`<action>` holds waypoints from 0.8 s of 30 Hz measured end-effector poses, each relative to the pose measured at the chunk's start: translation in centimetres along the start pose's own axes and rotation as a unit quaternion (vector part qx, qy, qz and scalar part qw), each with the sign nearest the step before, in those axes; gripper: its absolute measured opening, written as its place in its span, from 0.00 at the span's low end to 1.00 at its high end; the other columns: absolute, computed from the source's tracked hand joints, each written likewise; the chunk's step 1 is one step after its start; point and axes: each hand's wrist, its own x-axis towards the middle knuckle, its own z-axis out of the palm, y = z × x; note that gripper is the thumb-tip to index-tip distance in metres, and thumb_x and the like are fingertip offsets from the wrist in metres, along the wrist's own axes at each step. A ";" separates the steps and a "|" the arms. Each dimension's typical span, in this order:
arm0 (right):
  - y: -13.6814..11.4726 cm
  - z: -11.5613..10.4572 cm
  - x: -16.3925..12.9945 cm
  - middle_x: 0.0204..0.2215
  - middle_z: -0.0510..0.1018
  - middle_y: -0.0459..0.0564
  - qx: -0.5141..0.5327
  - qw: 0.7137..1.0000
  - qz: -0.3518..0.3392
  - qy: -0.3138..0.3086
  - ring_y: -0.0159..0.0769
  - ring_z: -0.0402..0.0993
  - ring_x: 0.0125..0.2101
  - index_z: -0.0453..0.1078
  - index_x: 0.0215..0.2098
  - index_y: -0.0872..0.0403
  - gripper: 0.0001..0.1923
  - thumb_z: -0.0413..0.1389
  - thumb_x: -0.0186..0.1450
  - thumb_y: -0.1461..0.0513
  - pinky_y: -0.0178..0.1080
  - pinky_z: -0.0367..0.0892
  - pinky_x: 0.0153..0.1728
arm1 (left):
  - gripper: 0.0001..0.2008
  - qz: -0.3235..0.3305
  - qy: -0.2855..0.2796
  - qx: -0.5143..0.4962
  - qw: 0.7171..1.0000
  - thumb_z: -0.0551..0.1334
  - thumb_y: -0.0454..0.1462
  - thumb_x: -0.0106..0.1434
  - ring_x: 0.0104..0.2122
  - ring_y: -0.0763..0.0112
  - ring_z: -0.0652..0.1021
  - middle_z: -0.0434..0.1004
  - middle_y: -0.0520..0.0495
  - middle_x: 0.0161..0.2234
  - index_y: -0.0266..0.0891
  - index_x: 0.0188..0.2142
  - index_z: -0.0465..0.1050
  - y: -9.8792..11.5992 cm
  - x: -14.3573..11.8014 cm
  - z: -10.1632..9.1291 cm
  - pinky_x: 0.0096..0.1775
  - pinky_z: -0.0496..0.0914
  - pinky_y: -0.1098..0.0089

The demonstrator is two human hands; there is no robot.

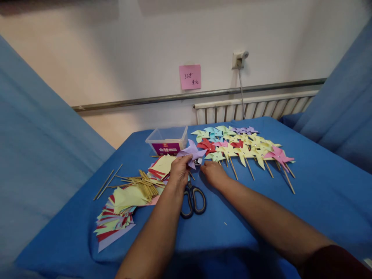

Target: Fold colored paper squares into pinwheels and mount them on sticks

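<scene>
A purple paper pinwheel (193, 150) is pinched between the thumb and fingers of my left hand (180, 169), its blades folded toward the middle. Just to the right, my right hand (214, 173) rests low over the table with its fingers curled in. Its fingertips are close to a small pale container (198, 161), partly hidden behind the pinwheel; what they hold, if anything, does not show. Below my left hand lie black-handled scissors (193, 198), their blades partly covered. Finished pinwheels on sticks (244, 152) lie in rows to the right.
Left on the blue tablecloth (232, 236) are a bundle of wooden sticks (147, 184), cut coloured paper (114, 223) and a stack of yellow and red sheets (161, 166). A clear plastic box (167, 141) stands behind. Blue curtains (43, 147) hang at both sides.
</scene>
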 end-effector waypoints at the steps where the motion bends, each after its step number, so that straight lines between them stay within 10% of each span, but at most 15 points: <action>1: -0.1 0.0 -0.1 0.40 0.78 0.60 0.004 1.000 -0.005 0.003 0.47 0.74 0.42 0.75 0.43 0.57 0.16 0.46 0.68 0.66 0.41 0.64 0.40 | 0.11 0.000 0.001 0.000 1.000 0.72 0.33 0.37 0.21 0.75 0.73 0.75 0.51 0.20 0.33 0.22 0.74 0.0 0.0 0.0 0.27 0.69 0.73; 24: -0.3 -1.1 -2.4 0.42 0.77 0.56 0.030 0.999 -0.008 -0.011 0.41 0.74 0.40 0.71 0.46 0.55 0.13 0.46 0.69 0.63 0.37 0.64 0.39 | 0.11 -0.004 0.010 0.006 1.000 0.71 0.33 0.39 0.22 0.75 0.72 0.73 0.52 0.21 0.33 0.23 0.72 0.3 -0.1 -0.1 0.28 0.68 0.73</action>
